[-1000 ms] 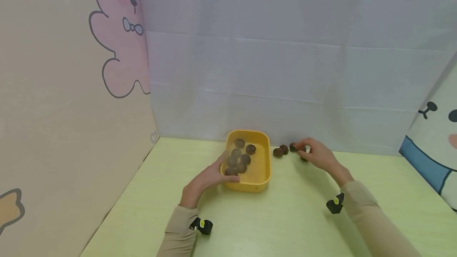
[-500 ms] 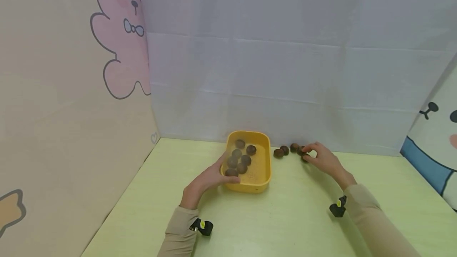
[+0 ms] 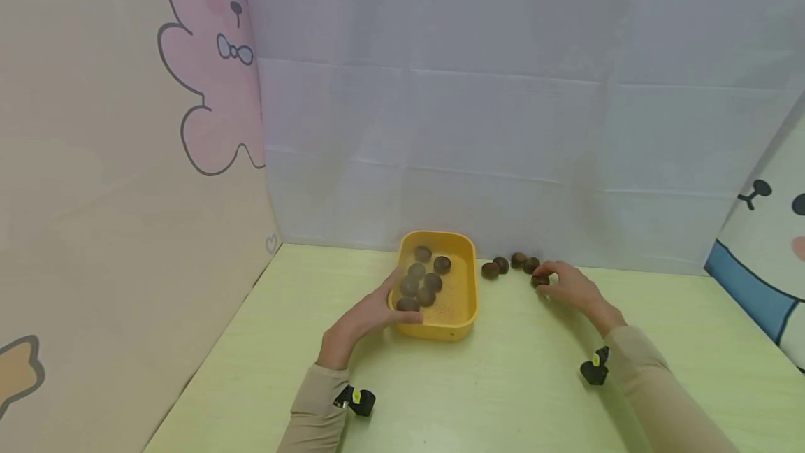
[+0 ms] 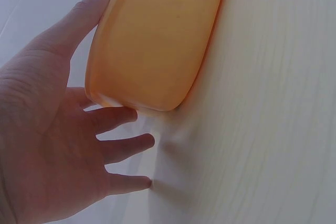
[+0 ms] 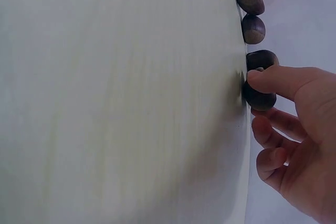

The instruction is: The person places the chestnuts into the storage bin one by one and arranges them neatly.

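Note:
A yellow plastic container point(image 3: 467, 292) stands near the back of the table, with several brown chestnuts point(image 3: 433, 282) inside. Those at its left side look hazy. My left hand point(image 3: 371, 310) holds its near left corner, thumb along the front wall and fingers at the left side; in the left wrist view the lower fingers spread free beside the container's wall point(image 4: 152, 40). Right of the container, my right hand point(image 3: 572, 290) pinches a chestnut point(image 5: 261, 98) between thumb and fingers, close at the tabletop. Another chestnut point(image 3: 531, 265) lies right behind it.
Between container and right hand, more chestnuts lie along the back of the table: a pair point(image 3: 490, 270) beside the container and a single one point(image 3: 518, 259). A pale wall sheet point(image 3: 434, 124) rises behind the yellow-green tabletop point(image 3: 478, 397). Side walls carry cartoon prints.
My right hand has shifted slightly right and toward me, off the rear chestnuts, and its fingers have closed on the nearest one. The left hand and container have stayed put.

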A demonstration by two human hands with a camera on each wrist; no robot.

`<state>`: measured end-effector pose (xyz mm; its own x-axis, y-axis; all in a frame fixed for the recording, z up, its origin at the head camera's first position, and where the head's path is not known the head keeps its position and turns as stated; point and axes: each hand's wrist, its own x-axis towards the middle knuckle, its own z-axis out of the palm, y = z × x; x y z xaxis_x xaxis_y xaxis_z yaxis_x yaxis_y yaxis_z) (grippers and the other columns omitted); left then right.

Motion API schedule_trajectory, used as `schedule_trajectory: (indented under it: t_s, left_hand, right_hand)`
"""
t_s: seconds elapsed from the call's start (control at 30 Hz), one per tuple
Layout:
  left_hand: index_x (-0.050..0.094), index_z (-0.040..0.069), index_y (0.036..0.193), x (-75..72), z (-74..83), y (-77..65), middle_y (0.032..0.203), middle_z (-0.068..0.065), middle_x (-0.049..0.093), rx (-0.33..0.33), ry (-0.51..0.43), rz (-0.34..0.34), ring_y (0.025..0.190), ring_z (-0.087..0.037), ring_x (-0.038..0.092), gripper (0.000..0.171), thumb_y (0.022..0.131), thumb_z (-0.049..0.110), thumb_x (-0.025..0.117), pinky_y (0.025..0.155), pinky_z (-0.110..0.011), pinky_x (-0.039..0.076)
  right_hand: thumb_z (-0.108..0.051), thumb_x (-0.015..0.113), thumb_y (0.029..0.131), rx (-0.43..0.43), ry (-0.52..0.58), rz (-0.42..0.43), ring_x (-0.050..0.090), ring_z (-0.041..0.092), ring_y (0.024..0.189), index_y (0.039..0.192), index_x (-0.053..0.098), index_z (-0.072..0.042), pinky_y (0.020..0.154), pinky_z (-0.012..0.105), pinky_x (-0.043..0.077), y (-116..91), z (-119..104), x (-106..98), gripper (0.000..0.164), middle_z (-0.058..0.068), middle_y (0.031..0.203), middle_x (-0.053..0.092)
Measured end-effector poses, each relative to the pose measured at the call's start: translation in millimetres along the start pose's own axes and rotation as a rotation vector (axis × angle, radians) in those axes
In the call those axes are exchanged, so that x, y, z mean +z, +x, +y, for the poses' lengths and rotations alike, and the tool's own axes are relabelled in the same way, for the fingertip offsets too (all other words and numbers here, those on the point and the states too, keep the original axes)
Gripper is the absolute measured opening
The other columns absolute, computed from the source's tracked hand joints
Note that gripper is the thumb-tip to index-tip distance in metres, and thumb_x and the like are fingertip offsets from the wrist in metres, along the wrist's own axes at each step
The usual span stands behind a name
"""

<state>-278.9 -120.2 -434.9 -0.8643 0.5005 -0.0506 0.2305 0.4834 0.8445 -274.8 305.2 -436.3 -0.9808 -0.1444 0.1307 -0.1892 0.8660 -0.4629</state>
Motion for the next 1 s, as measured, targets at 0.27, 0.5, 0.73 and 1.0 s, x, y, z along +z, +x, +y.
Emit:
schedule_trajectory:
  t_s: [0.27, 0.5, 0.73, 1.0]
  left_hand:
    - [0.01, 0.034, 0.161, 0.3, 1.1, 1.4, 0.163, -0.006, 0.028, 0.002, 0.01, 0.003, 0.146, -0.03, 0.032, 0.111, 0.077, 0.05, 0.081, 0.114, -0.057, 0.032]
    - [0.009, 0.029, 0.161, 0.9, 1.8, -1.0, 0.164, -0.004, 0.025, -0.042, 0.02, 0.013, 0.147, -0.029, 0.031, 0.114, 0.076, 0.052, 0.081, 0.115, -0.055, 0.031]
    - [0.009, 0.031, 0.161, 1.1, 0.4, -0.6, 0.164, -0.004, 0.026, -0.057, 0.015, 0.012, 0.147, -0.029, 0.031, 0.114, 0.076, 0.053, 0.082, 0.115, -0.056, 0.03]
    - [0.009, 0.029, 0.161, 0.5, 1.0, -1.5, 0.164, -0.004, 0.025, -0.053, 0.024, 0.01, 0.148, -0.029, 0.03, 0.115, 0.076, 0.053, 0.081, 0.116, -0.056, 0.03]
  right_hand:
    - [-0.017, 0.073, 0.086, 0.01, -0.014, 0.018, 0.057, 0.044, 0.115, 0.11, 0.07, -0.006, 0.092, 0.062, 0.046, -2, -2, 0, 0.026, 0.02, 0.116, 0.067]
    - [-0.021, 0.072, 0.089, 0.006, -0.014, 0.037, 0.058, 0.042, 0.115, 0.114, 0.069, -0.008, 0.089, 0.06, 0.048, -2, -15, -2, 0.028, 0.02, 0.12, 0.064]
    - [-0.021, 0.073, 0.089, -0.028, -0.025, 0.069, 0.059, 0.025, 0.086, 0.112, 0.07, -0.009, 0.069, 0.04, 0.049, -1, -31, -7, 0.027, 0.016, 0.113, 0.062]
    - [-0.023, 0.078, 0.086, -0.107, -0.012, 0.141, 0.057, 0.023, 0.084, 0.108, 0.072, -0.01, 0.069, 0.032, 0.044, 1, -55, -5, 0.025, 0.01, 0.104, 0.061]
